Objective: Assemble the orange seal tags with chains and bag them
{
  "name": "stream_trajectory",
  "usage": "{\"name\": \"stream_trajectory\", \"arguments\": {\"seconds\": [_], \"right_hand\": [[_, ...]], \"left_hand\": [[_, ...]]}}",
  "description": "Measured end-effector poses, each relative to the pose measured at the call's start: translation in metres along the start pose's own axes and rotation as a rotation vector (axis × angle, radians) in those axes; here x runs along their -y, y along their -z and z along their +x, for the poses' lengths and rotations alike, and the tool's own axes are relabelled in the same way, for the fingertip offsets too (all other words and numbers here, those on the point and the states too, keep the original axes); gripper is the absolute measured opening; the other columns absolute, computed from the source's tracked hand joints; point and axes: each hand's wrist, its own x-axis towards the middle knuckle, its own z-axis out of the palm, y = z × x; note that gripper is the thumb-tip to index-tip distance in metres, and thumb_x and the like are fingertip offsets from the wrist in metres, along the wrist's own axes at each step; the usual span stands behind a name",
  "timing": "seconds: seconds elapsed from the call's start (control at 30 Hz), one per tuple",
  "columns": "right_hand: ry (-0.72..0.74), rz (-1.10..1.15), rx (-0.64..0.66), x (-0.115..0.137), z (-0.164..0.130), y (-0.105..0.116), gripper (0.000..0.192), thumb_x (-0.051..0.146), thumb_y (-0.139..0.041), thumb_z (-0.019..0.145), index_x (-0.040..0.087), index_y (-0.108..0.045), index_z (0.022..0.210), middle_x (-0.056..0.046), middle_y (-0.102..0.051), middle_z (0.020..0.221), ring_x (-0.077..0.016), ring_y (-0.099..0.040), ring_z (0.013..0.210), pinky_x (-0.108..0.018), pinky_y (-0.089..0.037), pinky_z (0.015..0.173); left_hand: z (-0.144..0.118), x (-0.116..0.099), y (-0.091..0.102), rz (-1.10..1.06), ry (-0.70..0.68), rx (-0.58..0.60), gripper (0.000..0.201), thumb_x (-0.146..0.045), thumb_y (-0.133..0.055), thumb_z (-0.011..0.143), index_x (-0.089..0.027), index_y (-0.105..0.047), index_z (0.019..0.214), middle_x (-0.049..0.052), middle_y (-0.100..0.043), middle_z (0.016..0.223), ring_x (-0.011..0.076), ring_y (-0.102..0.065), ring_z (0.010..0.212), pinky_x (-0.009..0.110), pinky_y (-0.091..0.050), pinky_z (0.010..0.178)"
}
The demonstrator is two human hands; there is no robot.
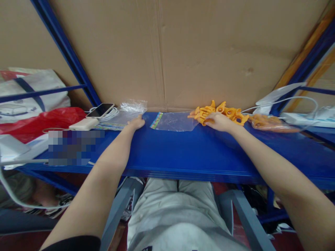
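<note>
While your left hand (136, 123) lies flat and holds nothing, fingertips touching a stack of clear bags (125, 116), your right hand (218, 121) closes over the near edge of a heap of orange plastic pieces (220, 111) at the back of the blue shelf (183, 153); whether it has gripped one, you cannot tell. Between your hands one clear zip bag (174, 121) lies flat and looks empty; a filled bag (269, 122) rests to your right, so I judge packing is partly done, with the loose heap left. Farther left sit a phone (101, 109) and a white power bank (84, 123).
</note>
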Motion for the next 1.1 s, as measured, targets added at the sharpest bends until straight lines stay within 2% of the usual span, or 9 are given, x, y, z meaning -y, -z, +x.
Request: {"name": "stream_trajectory", "arguments": {"seconds": [0.1, 0.2, 0.27, 0.4, 0.5, 0.6, 0.73, 0.93, 1.1], "right_hand": [[-0.005, -0.015, 0.015, 0.002, 0.000, 0.002, 0.025, 0.028, -0.057, 0.088, 0.017, -0.077, 0.099, -0.012, -0.075, 0.101, -0.0282, -0.068, 0.099, -0.043, -0.052, 0.091], [-0.047, -0.063, 0.030, 0.009, -0.001, 0.004, 0.027, 0.029, -0.055, 0.090, 0.017, -0.076, 0.102, -0.012, -0.074, 0.105, -0.0285, -0.066, 0.102, -0.044, -0.050, 0.093], [-0.112, -0.115, 0.036, 0.017, -0.002, 0.005, 0.030, 0.035, -0.054, 0.092, 0.017, -0.076, 0.102, -0.014, -0.072, 0.108, -0.0303, -0.064, 0.105, -0.045, -0.049, 0.092], [-0.247, -0.227, 0.015, 0.033, -0.003, 0.001, 0.044, 0.051, -0.051, 0.093, 0.015, -0.075, 0.101, -0.018, -0.069, 0.114, -0.0352, -0.059, 0.110, -0.048, -0.046, 0.088], [-0.280, -0.266, -0.027, 0.039, -0.002, -0.006, 0.049, 0.056, -0.053, 0.091, 0.013, -0.072, 0.105, -0.020, -0.066, 0.116, -0.0375, -0.055, 0.113, -0.049, -0.042, 0.090], [-0.302, -0.270, -0.049, 0.040, 0.000, -0.013, 0.045, 0.050, -0.056, 0.089, 0.011, -0.070, 0.108, -0.022, -0.064, 0.117, -0.0386, -0.053, 0.115, -0.050, -0.040, 0.091], [-0.303, -0.266, -0.062, 0.039, 0.001, -0.016, 0.037, 0.042, -0.057, 0.089, 0.012, -0.070, 0.105, -0.021, -0.064, 0.116, -0.0385, -0.054, 0.115, -0.050, -0.040, 0.091], [-0.382, -0.145, -0.106, 0.038, 0.004, -0.009, 0.033, 0.042, -0.056, 0.089, 0.013, -0.066, 0.099, -0.020, -0.069, 0.103, -0.0374, -0.062, 0.106, -0.050, -0.045, 0.091], [-0.457, 0.163, -0.217, 0.025, 0.007, -0.006, 0.032, 0.044, -0.065, 0.083, 0.018, -0.060, 0.100, -0.010, -0.068, 0.086, -0.0304, -0.067, 0.086, -0.045, -0.052, 0.080]], "left_hand": [[-0.002, -0.005, 0.000, -0.014, 0.045, -0.001, 0.060, -0.043, -0.040, 0.093, -0.020, -0.047, 0.148, 0.017, -0.058, 0.143, 0.0373, -0.051, 0.134, 0.057, -0.040, 0.110], [-0.005, -0.014, 0.003, -0.021, -0.004, -0.042, 0.055, -0.035, -0.035, 0.096, -0.019, -0.048, 0.147, 0.015, -0.054, 0.147, 0.0366, -0.045, 0.140, 0.061, -0.034, 0.113], [-0.008, -0.021, 0.006, -0.043, -0.088, -0.070, 0.054, -0.033, -0.032, 0.098, -0.019, -0.049, 0.146, 0.012, -0.051, 0.150, 0.0336, -0.043, 0.142, 0.059, -0.032, 0.116], [-0.016, -0.037, 0.009, -0.072, -0.381, -0.067, 0.051, -0.036, -0.032, 0.100, -0.020, -0.049, 0.146, 0.008, -0.048, 0.154, 0.0247, -0.040, 0.144, 0.045, -0.032, 0.119], [-0.025, -0.049, 0.009, -0.018, -0.482, -0.005, 0.053, -0.044, -0.031, 0.101, -0.026, -0.045, 0.149, 0.004, -0.038, 0.160, 0.0275, -0.025, 0.152, 0.056, -0.023, 0.120], [-0.035, -0.059, 0.008, 0.053, -0.501, 0.116, 0.058, -0.049, -0.027, 0.101, -0.029, -0.036, 0.154, 0.002, -0.025, 0.165, 0.0301, -0.011, 0.155, 0.065, -0.014, 0.119], [-0.039, -0.061, 0.008, 0.152, -0.437, 0.267, 0.062, -0.053, -0.020, 0.101, -0.029, -0.029, 0.157, 0.001, -0.017, 0.166, 0.0296, -0.004, 0.155, 0.066, -0.007, 0.120], [-0.032, -0.050, 0.009, 0.186, -0.393, 0.298, 0.066, -0.054, -0.017, 0.100, -0.027, -0.022, 0.160, 0.001, -0.012, 0.166, 0.0327, -0.005, 0.155, 0.069, -0.010, 0.118], [-0.028, -0.045, 0.010, 0.181, -0.368, 0.305, 0.065, -0.055, -0.017, 0.100, -0.029, -0.021, 0.160, 0.001, -0.010, 0.166, 0.0340, -0.005, 0.154, 0.068, -0.012, 0.118]]}}
